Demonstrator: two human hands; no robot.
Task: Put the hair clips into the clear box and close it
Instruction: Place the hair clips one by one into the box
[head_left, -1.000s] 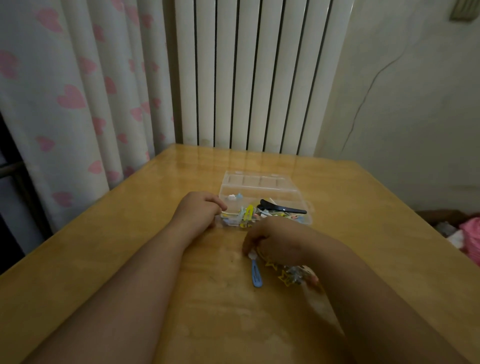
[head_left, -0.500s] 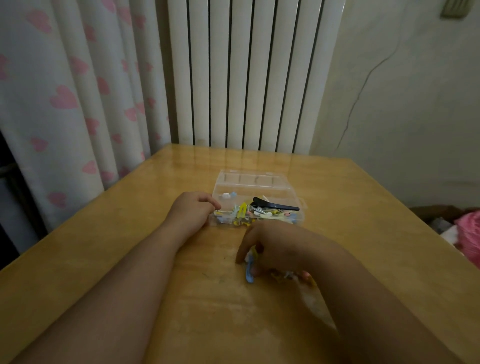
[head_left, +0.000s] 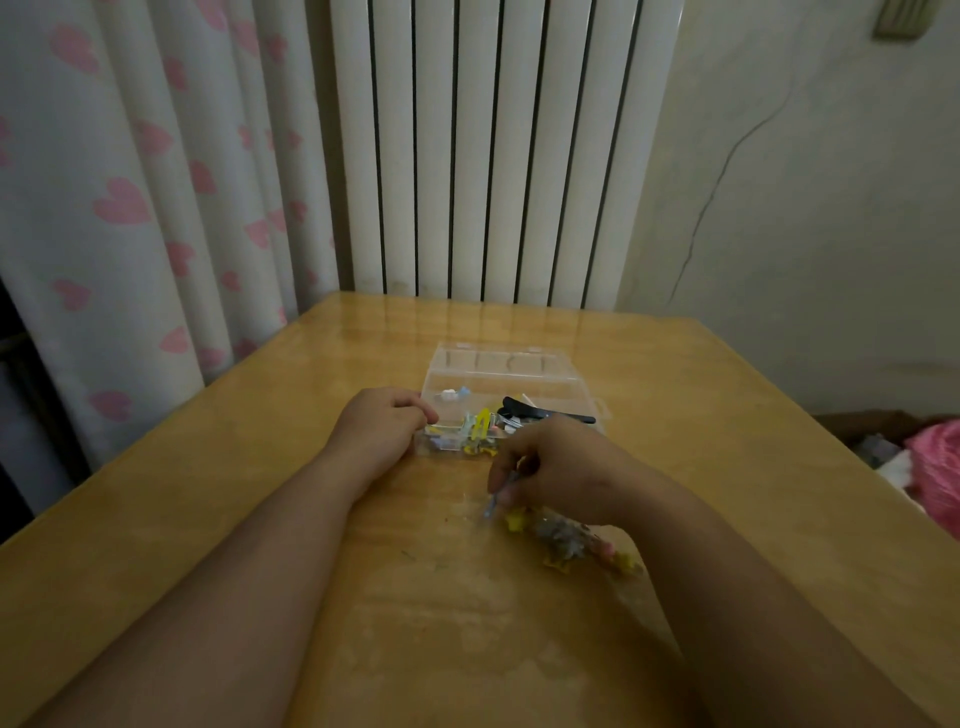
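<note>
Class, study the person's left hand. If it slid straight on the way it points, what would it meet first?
The clear box: the left hand points forward and rightward at its near left corner, almost at the wall; whether they touch is unclear.

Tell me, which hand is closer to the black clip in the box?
The right hand. It sits just in front of the black clip, pinching a blue clip. The left hand is across the clear box, by its left wall.
</note>
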